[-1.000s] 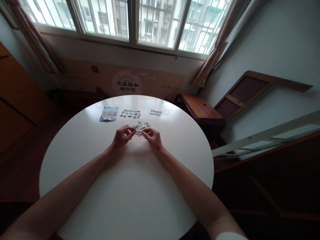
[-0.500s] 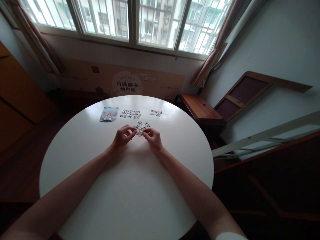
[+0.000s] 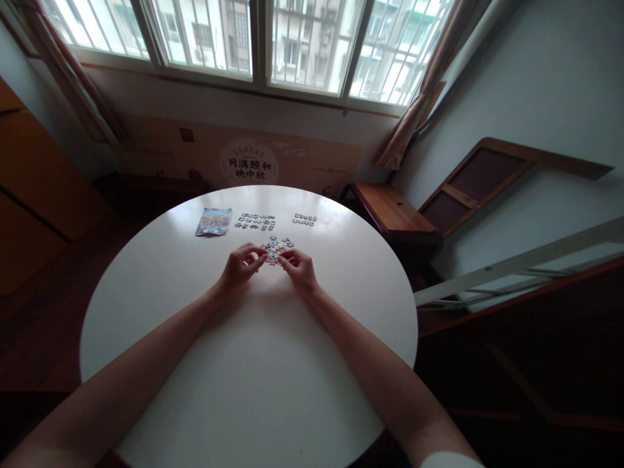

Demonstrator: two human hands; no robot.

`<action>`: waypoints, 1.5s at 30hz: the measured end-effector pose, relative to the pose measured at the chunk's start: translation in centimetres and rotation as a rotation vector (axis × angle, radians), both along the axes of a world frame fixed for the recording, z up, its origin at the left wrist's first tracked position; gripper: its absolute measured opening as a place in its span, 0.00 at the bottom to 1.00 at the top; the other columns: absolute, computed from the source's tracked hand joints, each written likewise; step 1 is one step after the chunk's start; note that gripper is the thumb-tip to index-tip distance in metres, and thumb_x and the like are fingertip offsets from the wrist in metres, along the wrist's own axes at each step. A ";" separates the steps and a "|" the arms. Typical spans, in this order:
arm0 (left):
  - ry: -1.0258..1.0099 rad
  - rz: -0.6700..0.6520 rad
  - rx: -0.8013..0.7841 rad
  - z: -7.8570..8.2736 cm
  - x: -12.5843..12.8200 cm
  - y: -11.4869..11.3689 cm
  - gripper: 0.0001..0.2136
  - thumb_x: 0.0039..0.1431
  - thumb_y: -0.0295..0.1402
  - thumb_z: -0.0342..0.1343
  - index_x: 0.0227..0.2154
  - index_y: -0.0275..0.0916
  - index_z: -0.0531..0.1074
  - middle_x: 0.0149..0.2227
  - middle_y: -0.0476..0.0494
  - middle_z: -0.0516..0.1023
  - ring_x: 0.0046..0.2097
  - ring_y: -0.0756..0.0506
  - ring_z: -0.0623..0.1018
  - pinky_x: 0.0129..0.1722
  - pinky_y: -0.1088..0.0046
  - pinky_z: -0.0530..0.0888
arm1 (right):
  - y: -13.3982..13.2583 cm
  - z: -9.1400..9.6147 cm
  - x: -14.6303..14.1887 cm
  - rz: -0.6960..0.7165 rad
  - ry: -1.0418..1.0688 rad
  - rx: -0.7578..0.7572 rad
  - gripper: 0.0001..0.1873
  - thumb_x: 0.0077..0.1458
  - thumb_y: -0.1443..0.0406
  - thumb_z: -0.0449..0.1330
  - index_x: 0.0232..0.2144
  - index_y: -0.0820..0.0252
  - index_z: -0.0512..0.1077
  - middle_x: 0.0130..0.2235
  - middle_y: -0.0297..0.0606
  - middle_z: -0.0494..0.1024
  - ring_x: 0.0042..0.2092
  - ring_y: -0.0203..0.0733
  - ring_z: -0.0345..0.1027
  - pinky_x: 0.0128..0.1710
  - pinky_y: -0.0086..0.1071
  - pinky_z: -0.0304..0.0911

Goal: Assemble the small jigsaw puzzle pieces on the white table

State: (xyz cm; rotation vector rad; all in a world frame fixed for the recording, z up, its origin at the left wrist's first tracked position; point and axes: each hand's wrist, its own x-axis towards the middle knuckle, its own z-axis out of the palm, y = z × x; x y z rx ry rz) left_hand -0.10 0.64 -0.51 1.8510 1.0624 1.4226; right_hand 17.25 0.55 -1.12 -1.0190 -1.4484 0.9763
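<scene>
A loose pile of small jigsaw puzzle pieces [image 3: 275, 247] lies on the round white table [image 3: 253, 364]. At the pile's left edge is my left hand [image 3: 240, 265], its thumb and forefinger pinched together. Facing it from the right, my right hand [image 3: 299, 268] also has its fingertips closed at the pile. Whatever sits between the fingertips of either hand is too small to make out. Behind the pile, several puzzle pieces [image 3: 255, 221] are laid out in rows. Further right stands a smaller set of rowed pieces [image 3: 305, 220].
A colourful picture sheet [image 3: 213, 222] lies at the far left of the table. Past the table's right edge stands a wooden bench [image 3: 392, 207]. A long cardboard panel [image 3: 302, 156] with printed characters leans under the barred window [image 3: 312, 45].
Both hands hold nearly the same pose at the pile. The whole view has shifted very slightly.
</scene>
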 end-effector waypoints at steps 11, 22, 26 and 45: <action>0.021 0.014 0.000 0.1 0.1 -0.1 0.11 0.52 0.40 0.59 0.28 0.35 0.75 0.29 0.46 0.73 0.21 0.54 0.72 0.18 0.80 0.70 | -0.1 0.1 0.0 0.013 -0.011 0.001 0.11 0.47 0.57 0.61 0.28 0.60 0.72 0.25 0.34 0.73 0.24 0.33 0.62 0.25 0.27 0.58; 0.036 0.023 -0.005 -0.2 0.0 0.1 0.10 0.53 0.39 0.59 0.29 0.36 0.74 0.31 0.46 0.73 0.21 0.54 0.72 0.18 0.79 0.70 | 0.0 -0.1 0.1 0.026 -0.049 0.013 0.12 0.48 0.57 0.60 0.29 0.60 0.72 0.25 0.33 0.73 0.23 0.32 0.61 0.24 0.27 0.57; 0.034 0.004 -0.022 -0.3 0.0 0.2 0.10 0.53 0.39 0.58 0.29 0.35 0.73 0.31 0.45 0.74 0.22 0.54 0.72 0.18 0.79 0.70 | 0.0 0.0 0.1 0.021 -0.037 0.013 0.12 0.48 0.57 0.60 0.29 0.61 0.72 0.25 0.34 0.73 0.24 0.32 0.62 0.24 0.27 0.58; 0.056 -0.028 -0.062 0.1 -0.1 0.1 0.12 0.52 0.40 0.59 0.29 0.34 0.73 0.31 0.44 0.74 0.22 0.54 0.71 0.19 0.79 0.71 | 0.1 0.1 0.1 0.005 -0.013 0.013 0.11 0.47 0.59 0.60 0.28 0.62 0.72 0.26 0.34 0.73 0.23 0.31 0.61 0.23 0.26 0.57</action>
